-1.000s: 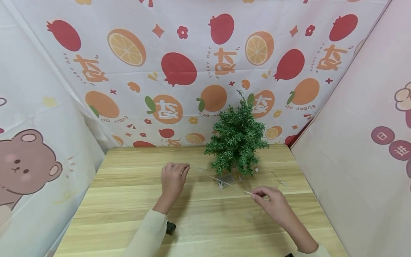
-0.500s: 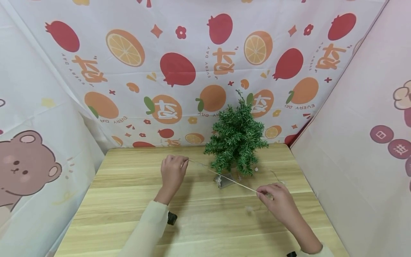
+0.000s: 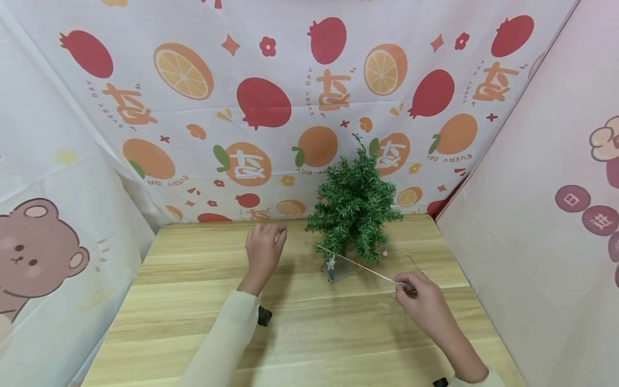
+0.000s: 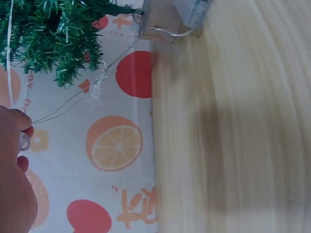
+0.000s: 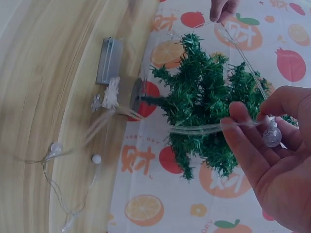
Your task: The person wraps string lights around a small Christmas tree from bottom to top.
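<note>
A thin string of fairy lights (image 3: 365, 268) runs nearly straight between both hands, across the front of a small artificial Christmas tree (image 3: 355, 207). My left hand (image 3: 264, 250) pinches one end of this stretch, left of the tree. A clear bulb (image 4: 25, 141) shows at its fingers in the left wrist view, with a clear ornament (image 4: 95, 92) hanging nearby. Front right of the tree, my right hand (image 3: 423, 295) pinches the string between thumb and finger. A clear ball bulb (image 5: 272, 137) hangs against that palm. A star ornament (image 3: 331, 265) dangles midway.
On the table by the tree's base lies a grey battery box (image 5: 109, 60). More loose string with a round bulb (image 5: 96, 158) trails over the wooden table (image 3: 309, 333). A fruit-print cloth (image 3: 213, 123) hangs behind the tree, with cloth walls on both sides.
My left hand has moved up toward the back of the table. My right hand has shifted to the right, drawing the string straighter, and the star ornament has risen a little.
</note>
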Available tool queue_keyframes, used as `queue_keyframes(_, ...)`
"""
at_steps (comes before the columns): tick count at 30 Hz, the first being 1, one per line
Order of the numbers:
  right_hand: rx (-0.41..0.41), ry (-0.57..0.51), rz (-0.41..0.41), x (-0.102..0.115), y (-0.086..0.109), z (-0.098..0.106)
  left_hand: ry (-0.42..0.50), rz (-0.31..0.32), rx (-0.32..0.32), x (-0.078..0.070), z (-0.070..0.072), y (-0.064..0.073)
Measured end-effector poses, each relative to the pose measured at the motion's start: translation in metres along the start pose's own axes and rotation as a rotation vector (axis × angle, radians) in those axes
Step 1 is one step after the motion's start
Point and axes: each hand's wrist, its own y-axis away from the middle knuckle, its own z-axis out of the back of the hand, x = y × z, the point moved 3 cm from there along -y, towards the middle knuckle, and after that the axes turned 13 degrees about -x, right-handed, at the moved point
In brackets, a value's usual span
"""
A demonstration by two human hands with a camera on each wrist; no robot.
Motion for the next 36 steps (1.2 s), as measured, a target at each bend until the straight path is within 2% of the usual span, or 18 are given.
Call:
queue_keyframes(6,-0.039,-0.017,0.001,-0.005,-0.001,0.003,0.001,-0.003,-0.021,-0.006,-0.003,-0.015)
queue_keyframes(17,-0.028,-0.049,-0.017,-0.006,0.003,-0.001,0.002,-0.012,-0.039,-0.008,-0.018,-0.036)
queue_keyframes(23,-0.091,-0.09,-0.022,-0.004,0.001,0.009,0.025,0.011,-0.04,-0.01,-0.02,-0.04)
queue_keyframes(27,-0.141,-0.102,-0.011,-0.008,-0.001,0.017,0.042,-0.006,-0.065,-0.014,-0.019,-0.042)
queue_keyframes(36,-0.229,-0.052,0.039,-0.013,0.004,0.026,0.053,-0.024,-0.064,-0.025,-0.024,-0.052)
